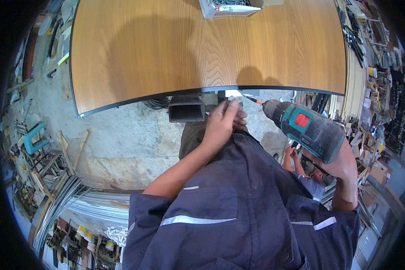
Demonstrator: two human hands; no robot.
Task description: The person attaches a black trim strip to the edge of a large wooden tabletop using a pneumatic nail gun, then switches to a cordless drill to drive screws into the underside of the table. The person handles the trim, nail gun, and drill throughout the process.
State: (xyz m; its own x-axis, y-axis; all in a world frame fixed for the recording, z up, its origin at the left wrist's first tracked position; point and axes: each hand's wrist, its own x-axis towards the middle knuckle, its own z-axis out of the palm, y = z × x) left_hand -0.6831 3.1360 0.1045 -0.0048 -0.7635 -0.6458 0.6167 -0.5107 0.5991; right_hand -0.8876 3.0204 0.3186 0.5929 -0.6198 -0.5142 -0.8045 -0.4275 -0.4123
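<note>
My right hand (342, 164) is wrapped round the grip of a dark and teal cordless drill (308, 126). The drill carries a thin bit (253, 98) with an orange band, and its tip points left at the near edge of a wood-grain tabletop (175, 49). My left hand (222, 123) is at that edge, just left of the bit and apart from it. Its fingers are curled together; whatever they may hold is hidden. A dark rectangular hollow metal tube (186, 111) shows beside it, below the tabletop.
An open box of screws (231, 9) sits on the tabletop's far side. To the right lie stacked wooden strips (353, 94); long metal rods (99, 207) lie at lower left. A teal sawhorse-like piece (33, 138) stands left. Another person (308, 173) is at work behind my right arm.
</note>
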